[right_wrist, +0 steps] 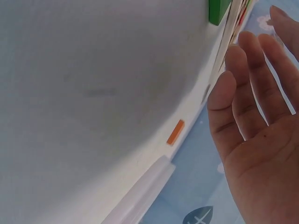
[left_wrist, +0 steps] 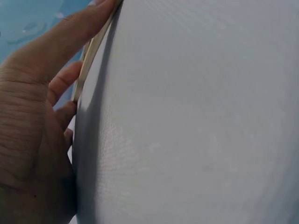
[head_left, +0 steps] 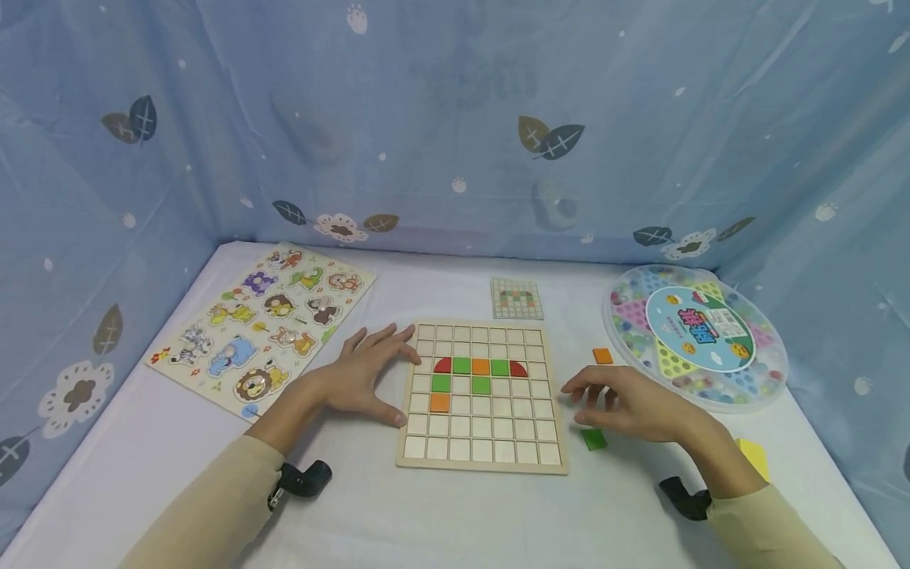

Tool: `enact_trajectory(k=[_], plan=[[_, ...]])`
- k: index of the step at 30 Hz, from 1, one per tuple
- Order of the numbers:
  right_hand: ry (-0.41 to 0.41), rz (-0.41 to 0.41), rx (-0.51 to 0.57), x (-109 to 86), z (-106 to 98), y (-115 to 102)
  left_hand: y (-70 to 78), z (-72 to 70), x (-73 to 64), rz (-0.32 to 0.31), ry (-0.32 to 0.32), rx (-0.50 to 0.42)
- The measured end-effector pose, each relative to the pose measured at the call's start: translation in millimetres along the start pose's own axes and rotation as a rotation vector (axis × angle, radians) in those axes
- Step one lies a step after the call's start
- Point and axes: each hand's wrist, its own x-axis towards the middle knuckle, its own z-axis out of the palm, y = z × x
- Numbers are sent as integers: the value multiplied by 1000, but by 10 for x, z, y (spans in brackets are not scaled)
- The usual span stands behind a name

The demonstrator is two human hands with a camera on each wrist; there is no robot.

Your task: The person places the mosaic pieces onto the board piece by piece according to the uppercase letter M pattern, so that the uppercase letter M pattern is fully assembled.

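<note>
A wooden grid board lies in the middle of the white table. Its third row holds a red rounded piece at each end, with green squares and an orange square between. Below them sit two green squares, and lower left another orange square. My left hand is spread at the board's left edge, thumb and fingertips touching it. Beside the right edge my right hand hovers with loosely bent fingers and holds nothing. Under it a loose green tile lies on the table.
A loose orange tile lies right of the board. Behind the board is a small pattern card. An animal puzzle board lies at left, a round lidded bead game at right. Something yellow shows behind the right wrist.
</note>
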Motion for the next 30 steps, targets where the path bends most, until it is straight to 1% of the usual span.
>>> enact_trajectory(k=[5,15,23,27,30], plan=[[6,24,-12,-52,-51,28,3,-2,3,-1,4,-8],[-8,46,16,-189,-58,93,-4,-3,12,6,-4,-9],[-28,42,51,-215,-51,121,0,-7,12,1,-1,-12],[-28,42,32,-227,-15,137,1,9,1,-2,2,-14],[-23,26,11,-228,11,137,0,0,0,2,4,-12]])
